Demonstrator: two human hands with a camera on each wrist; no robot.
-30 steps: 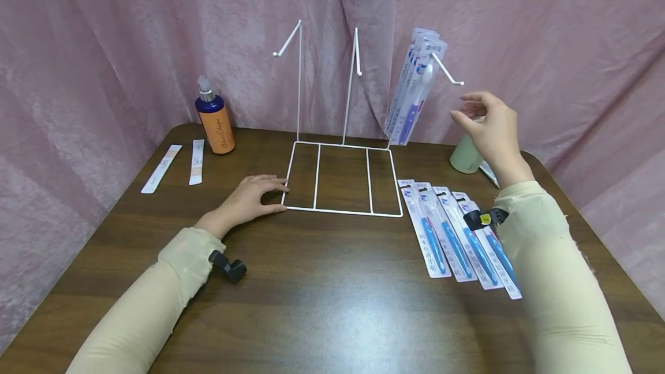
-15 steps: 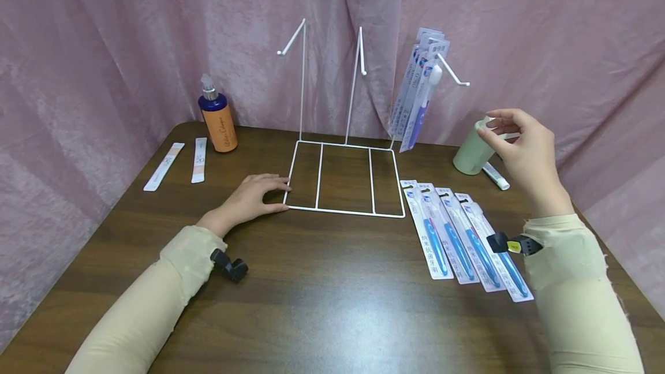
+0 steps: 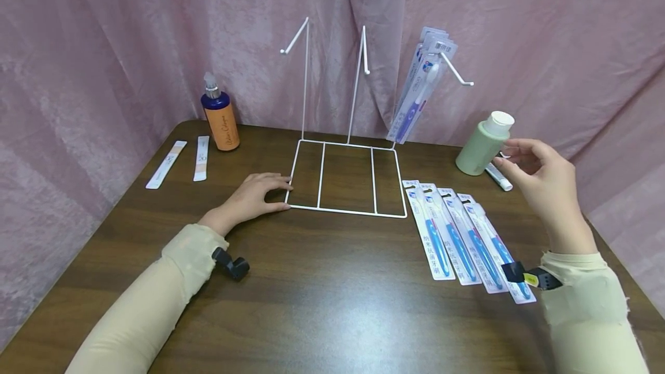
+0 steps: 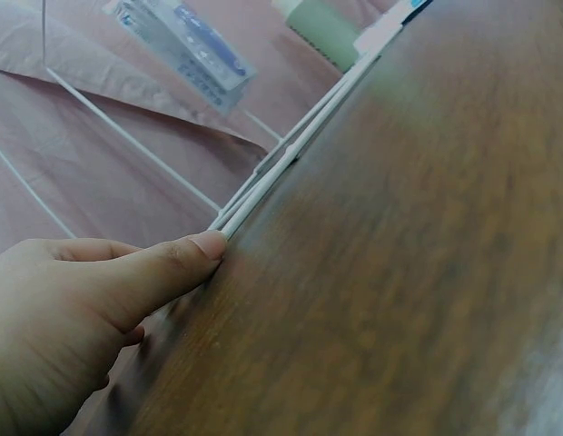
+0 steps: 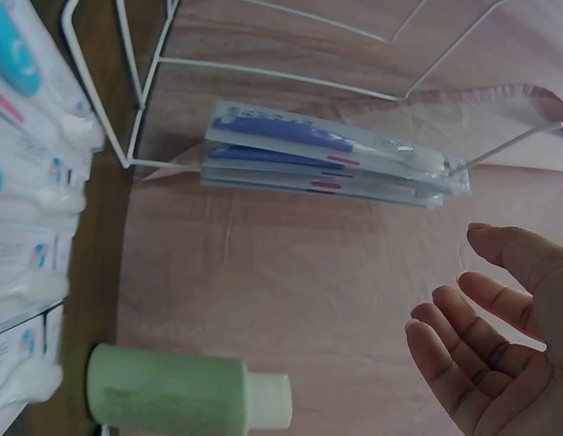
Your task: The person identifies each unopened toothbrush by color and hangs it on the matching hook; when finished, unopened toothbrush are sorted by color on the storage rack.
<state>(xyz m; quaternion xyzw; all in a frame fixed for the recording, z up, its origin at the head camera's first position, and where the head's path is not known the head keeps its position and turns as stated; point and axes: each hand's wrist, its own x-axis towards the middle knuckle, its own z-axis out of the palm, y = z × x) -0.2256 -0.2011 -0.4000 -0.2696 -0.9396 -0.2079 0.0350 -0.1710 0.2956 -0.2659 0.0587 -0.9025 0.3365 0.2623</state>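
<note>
My left hand (image 3: 248,199) rests at the front left corner of a white wire display rack (image 3: 347,211), thumb and fingertips touching its frame. In the left wrist view the thumb (image 4: 172,268) lies right against the corner wire. My right hand (image 3: 545,180) is raised in front of the green bottle (image 3: 477,152), holding nothing. Its fingers curve loosely and stand apart from the thumb in the right wrist view. Several packaged toothbrushes with purple handles (image 3: 422,88) hang on the rack's right hook. Several blue-handled packaged toothbrushes (image 3: 437,247) lie fanned on the table right of the rack.
The rack's left hook (image 3: 294,36) and middle hook (image 3: 365,53) carry nothing. An orange pump bottle (image 3: 221,126) stands back left, beside two white sachets (image 3: 166,164). A white tube (image 3: 500,178) lies by the green bottle. A pink curtain (image 3: 130,33) hangs behind the table.
My right hand has moved right and down, away from the hook, uncovering the green bottle and tube. The hanging packs have swung a little. My left hand stays at the rack's corner.
</note>
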